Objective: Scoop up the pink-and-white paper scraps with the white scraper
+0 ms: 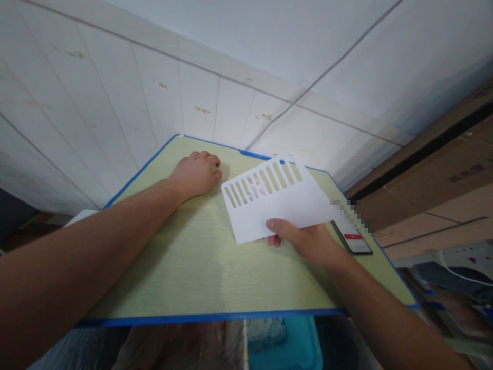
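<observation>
My right hand grips a thin white slotted sheet by its near edge, thumb on top and fingers underneath. A row of long rounded slots, growing in size toward the right, runs along the sheet's far side. Pinkish marks show through some middle slots; I cannot make out what they are. The sheet is held over the pale green table. To its left, my left hand rests on the tabletop, palm down with its fingers curled in. The inside of that hand is hidden.
A phone with a lit screen lies at the table's right side, partly behind the sheet. A white wall stands behind, with a grey cable across it. Cardboard boxes are at right. A turquoise bin sits below the front edge.
</observation>
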The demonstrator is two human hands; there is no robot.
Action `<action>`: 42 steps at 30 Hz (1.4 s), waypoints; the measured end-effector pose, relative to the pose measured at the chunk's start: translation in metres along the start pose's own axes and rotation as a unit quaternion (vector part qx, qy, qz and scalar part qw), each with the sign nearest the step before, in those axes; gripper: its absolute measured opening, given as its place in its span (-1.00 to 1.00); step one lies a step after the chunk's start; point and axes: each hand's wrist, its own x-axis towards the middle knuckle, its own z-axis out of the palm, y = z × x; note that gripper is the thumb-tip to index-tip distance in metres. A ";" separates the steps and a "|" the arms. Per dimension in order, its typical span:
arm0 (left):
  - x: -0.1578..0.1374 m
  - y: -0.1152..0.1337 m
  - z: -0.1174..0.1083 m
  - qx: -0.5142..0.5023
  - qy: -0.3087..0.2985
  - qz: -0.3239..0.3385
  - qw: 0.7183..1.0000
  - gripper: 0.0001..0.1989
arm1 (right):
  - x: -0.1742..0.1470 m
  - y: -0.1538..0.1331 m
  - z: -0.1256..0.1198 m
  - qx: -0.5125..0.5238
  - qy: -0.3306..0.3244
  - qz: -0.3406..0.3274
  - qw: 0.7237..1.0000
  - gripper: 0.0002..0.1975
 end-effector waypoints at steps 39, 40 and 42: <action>-0.002 0.006 -0.006 -0.006 -0.013 -0.015 1.000 -0.47 | -0.005 -0.003 0.014 0.083 -0.160 0.015 0.983 -0.69; -0.002 0.006 -0.006 -0.002 -0.015 -0.014 1.000 -0.47 | -0.005 -0.001 0.015 0.089 -0.165 0.015 0.982 -0.66; -0.002 0.006 -0.006 0.003 -0.019 -0.013 1.000 -0.47 | -0.005 0.001 0.015 0.100 -0.172 0.017 0.980 -0.62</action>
